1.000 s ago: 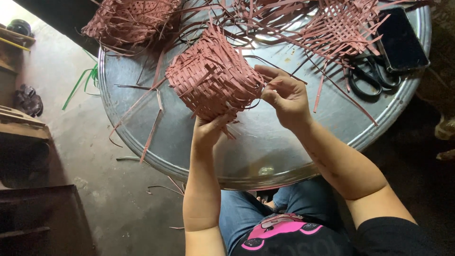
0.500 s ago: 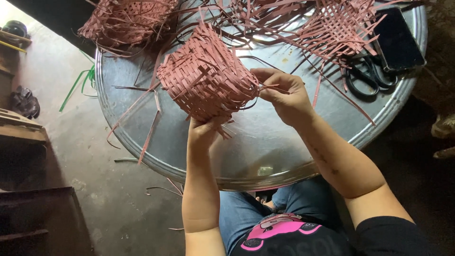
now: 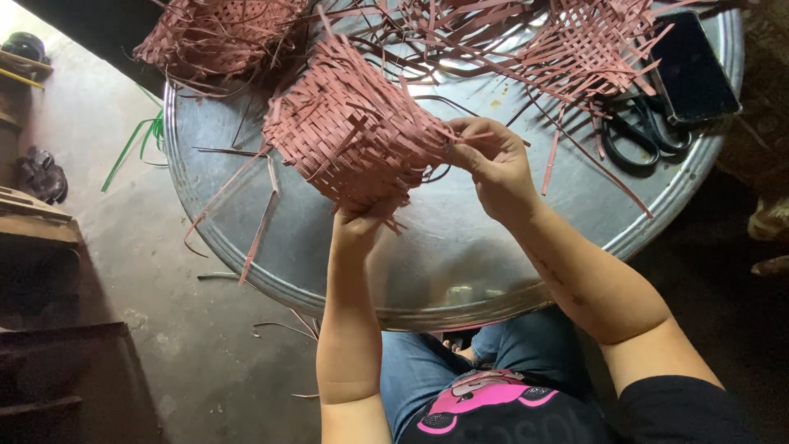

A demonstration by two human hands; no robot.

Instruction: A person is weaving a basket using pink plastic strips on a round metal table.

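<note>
Rough grey concrete floor [image 3: 123, 271] spreads beneath a large round tray of dull, scuffed sheet metal [image 3: 460, 263], whose raised rim curves close to the person's knees. Above the middle of that tray, held clear of its surface, is a half-woven basket of flat reddish-brown strips [image 3: 353, 136], its walls a tight checker weave and its edges bristling with loose, unwoven strip ends. The left hand [image 3: 362, 222] grips the basket from below at the side nearest the body, fingers closed up into the weave. The right hand [image 3: 493, 160] meets the basket's right side, its fingertips [image 3: 460, 140] pinched narrowly together on a single thin strip where it leaves the weave. At the tray's far left edge lies a second tangled bundle of the same reddish-brown weaving [image 3: 205, 37], and toward the far right a flat open-lattice mat of woven strips [image 3: 592, 45] sprawls with long ends fanning out. Just beside that mat, near the tray's right rim, rest black-handled scissors [image 3: 641, 136] and a smooth black rectangular phone [image 3: 690, 70], its glossy face upward. Off the tray's left rim a few thin green strips [image 3: 136, 140] lie on the concrete, and a pair of dark sandals [image 3: 37, 173] sits farther left.
</note>
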